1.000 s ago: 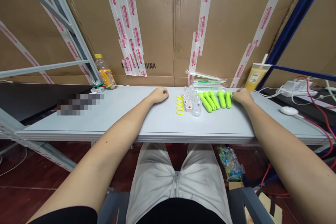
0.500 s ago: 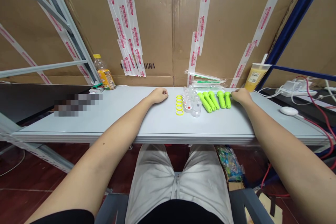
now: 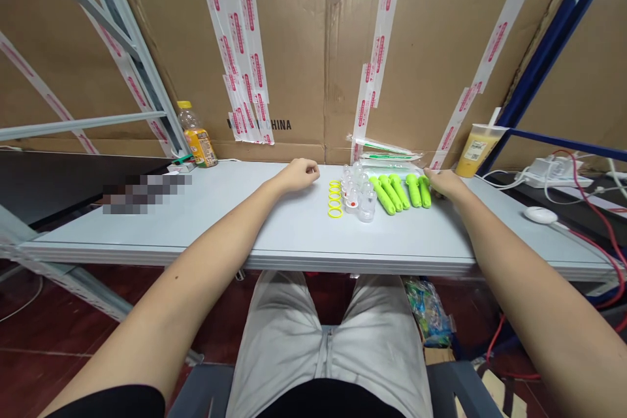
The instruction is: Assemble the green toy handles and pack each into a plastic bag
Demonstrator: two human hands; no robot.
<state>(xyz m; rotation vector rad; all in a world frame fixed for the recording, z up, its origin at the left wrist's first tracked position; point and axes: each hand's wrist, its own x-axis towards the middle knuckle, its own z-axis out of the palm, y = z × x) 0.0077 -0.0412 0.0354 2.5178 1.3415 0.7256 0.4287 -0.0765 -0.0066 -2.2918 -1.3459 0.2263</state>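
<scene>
**Bench inventory, left to right; all places given from the clear plastic vials [image 3: 355, 192] at the middle of the white surface [image 3: 235, 222].**

1. Plastic bottle of orange drink [image 3: 196, 137]: far left of the vials, upright at the back edge, against the cardboard.
2. Left hand [image 3: 296, 176]: just left of the vials, resting on the surface, empty. Its fingers [image 3: 309, 172] are curled together.
3. Yellow rings [image 3: 335, 199]: a short stacked row directly beside the vials on their left, near the left hand but not touching it.
4. Vials: a tight, upright cluster, some with red marks. Being light and closely packed, they could topple together if a hand or sleeve brushes them.
5. Clear film packets [image 3: 386, 151]: behind and right of the vials, lying against the cardboard.
6. Lime-green plastic grips [image 3: 399, 191]: five, right of the vials, lying side by side and angled. Their rounded bodies could roll if nudged.
7. Right hand [image 3: 448, 184]: right of the grips. Its fingers [image 3: 431, 176] touch the end grip; whether they clamp it cannot be told.
8. Lidded drink cup with straw [image 3: 475, 151]: further right at the back edge. A careless reach could tip it, spilling toward the white power strip [image 3: 558, 173].
9. White computer mouse [image 3: 540, 215]: far right of the vials, near the surface's end.
</scene>
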